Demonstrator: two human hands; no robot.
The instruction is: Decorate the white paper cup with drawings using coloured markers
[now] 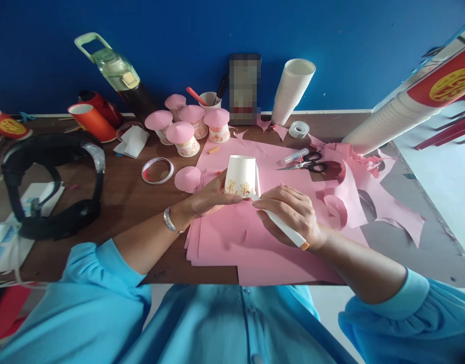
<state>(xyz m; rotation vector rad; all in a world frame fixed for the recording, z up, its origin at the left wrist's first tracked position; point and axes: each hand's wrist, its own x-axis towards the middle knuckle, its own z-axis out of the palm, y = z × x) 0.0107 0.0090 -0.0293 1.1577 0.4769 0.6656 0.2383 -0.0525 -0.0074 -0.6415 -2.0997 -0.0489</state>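
Our two hands meet in front of us: our left hand (208, 197) is partly closed, thumb and fingers around the lower part of one white paper cup (240, 169), and our right hand (292, 215) is curled closed about one white marker (283, 226) with an orange end. Our left forearm, one silver bracelet (169, 219) at its wrist, slants in from the left; our right forearm slants in from the right, knuckles up, with the marker's tip at the cup's lower edge. We hold the cup narrow end up, over the pink sheets (225, 253) spread on the worktop (156, 263); two orange flowers show on its side.

Beyond our hands, to the left, we see one loose pink cone (188, 179) and one tape ring (157, 171). To the right lie one pair of scissors (314, 165) and one clear tube (293, 156), with pink scraps (350, 189) beside them.

Further back we count five decorated cups (188, 147) with pink cone tops, one cup holding two pens, one red and one black, and one small white tape roll (298, 129). One stack of white cups (293, 93) stands near the blue wall (179, 35).
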